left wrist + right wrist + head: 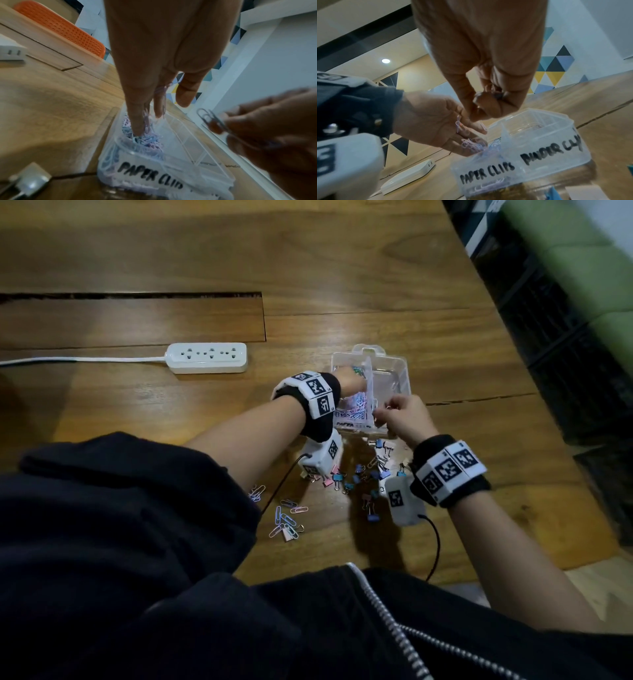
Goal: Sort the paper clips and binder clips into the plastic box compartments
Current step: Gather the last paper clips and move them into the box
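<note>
My left hand [349, 383] reaches into the left compartment of the clear plastic box [394, 364], centre of the head view, fingers extended down into the pile of pastel paper clips [147, 139]; a lilac clip hangs between those fingers, so the hand is loose, not clenched. Front wall of that compartment reads "PAPER CLIPS" [487, 172] in black marker. Right compartment reads "BINDER CLIPS" [553, 151], handwriting smeared, last letters hard to read; what's inside it I cannot tell. My right hand [404, 416] is at the box's near right edge, thumb and fingers pinching a small bunch of silver paper clips [210, 119]. Loose binder clips [359, 474], blue and pink, lie on the wooden table [171, 251] just below the box in the frame. More paper clips [286, 520] scattered lower left of them. White power strip [208, 357] left of the box, no readable brand. Wrist bands carry black-and-white square markers.
</note>
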{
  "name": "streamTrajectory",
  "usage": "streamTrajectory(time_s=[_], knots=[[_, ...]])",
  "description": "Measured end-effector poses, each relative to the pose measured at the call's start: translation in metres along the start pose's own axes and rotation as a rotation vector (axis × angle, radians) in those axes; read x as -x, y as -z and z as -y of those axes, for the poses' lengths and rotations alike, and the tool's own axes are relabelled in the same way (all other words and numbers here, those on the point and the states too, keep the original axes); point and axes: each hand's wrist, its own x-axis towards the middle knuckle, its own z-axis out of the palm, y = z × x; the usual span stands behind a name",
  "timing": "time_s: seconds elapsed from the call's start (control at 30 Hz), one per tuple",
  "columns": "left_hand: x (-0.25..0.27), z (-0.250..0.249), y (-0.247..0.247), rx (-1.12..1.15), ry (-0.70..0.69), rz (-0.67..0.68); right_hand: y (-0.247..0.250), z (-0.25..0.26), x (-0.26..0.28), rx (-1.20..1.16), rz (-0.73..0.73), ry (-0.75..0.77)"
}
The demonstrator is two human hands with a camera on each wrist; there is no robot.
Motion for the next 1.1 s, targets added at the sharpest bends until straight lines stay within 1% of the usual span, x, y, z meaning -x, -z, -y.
streamTrajectory(time_s=[0.1,0.2,0.3,0.47,0.53,0.6,0.67,0.7,0.73,0.77,0.83,0.9,0.97,1.03,1.1], knots=[[-0.002,0.001,0.001,-0.084,-0.043,-0.008,-0.003,0.007,-0.010,-0.005,-0.029,-0.006],[-0.004,0.008,0.006,-0.091,-0.136,-0.004,-0.009,0.014,-0.019,-0.036,-0.082,-0.024],[0.001,0.018,0.015,-0.125,-0.197,-0.085,-0.016,0.018,-0.031,-0.034,-0.141,-0.042],[0.019,0.038,0.026,-0.174,-0.288,-0.188,-0.032,0.022,-0.031,0.101,-0.027,0.046],[0.029,0.045,0.030,-0.152,-0.318,-0.251,-0.034,0.019,-0.026,0.052,0.023,0.104],[0.040,0.057,0.037,-0.233,-0.329,-0.295,-0.033,0.011,-0.013,0.005,-0.009,0.174],[0.050,0.077,0.048,-0.486,-0.290,-0.294,-0.035,-0.003,0.005,-0.004,-0.006,0.205],[0.056,0.089,0.056,-0.627,-0.231,-0.275,-0.038,-0.011,0.017,0.027,0.038,0.212],[0.062,0.104,0.063,-0.734,-0.143,-0.252,-0.042,-0.019,0.029,0.098,0.092,0.228],[0.068,0.118,0.068,-0.810,-0.033,-0.226,-0.048,-0.028,0.038,0.189,0.131,0.261],[0.082,0.143,0.075,-0.920,0.140,-0.180,-0.058,-0.046,0.050,0.357,0.140,0.337],[0.095,0.160,0.076,-0.929,0.225,-0.159,-0.068,-0.057,0.056,0.462,0.150,0.374],[0.101,0.172,0.072,-0.900,0.217,-0.133,-0.074,-0.063,0.058,0.522,0.176,0.346],[0.102,0.180,0.064,-0.865,0.152,-0.118,-0.074,-0.064,0.056,0.558,0.171,0.308],[0.101,0.184,0.055,-0.793,0.059,-0.119,-0.071,-0.062,0.054,0.599,0.122,0.283]])
